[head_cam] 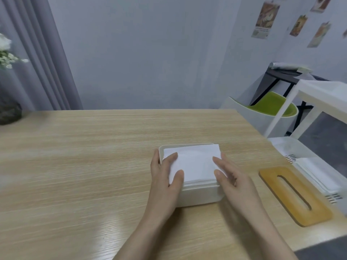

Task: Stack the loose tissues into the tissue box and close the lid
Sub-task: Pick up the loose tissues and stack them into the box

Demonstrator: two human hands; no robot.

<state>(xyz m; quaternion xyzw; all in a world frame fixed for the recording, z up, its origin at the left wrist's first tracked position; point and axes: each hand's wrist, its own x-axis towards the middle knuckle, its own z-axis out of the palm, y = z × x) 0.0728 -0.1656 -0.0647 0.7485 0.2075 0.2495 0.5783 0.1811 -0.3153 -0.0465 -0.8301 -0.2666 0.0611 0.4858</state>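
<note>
Both forearms reach in from near edge. Left hand [167, 173] and right hand [228, 175] laid flat, fingers straight, on tissue stack [193, 162]; nothing gripped, stack judged pressed down so lid can seat. Stack held in white tissue box [199, 194], mid-table [93, 147], top sheets level with rim. Wooden slotted lid [294, 196] set aside right of box, not yet fitted. More tissues seen in white tray [281, 147] beyond lid.
</note>
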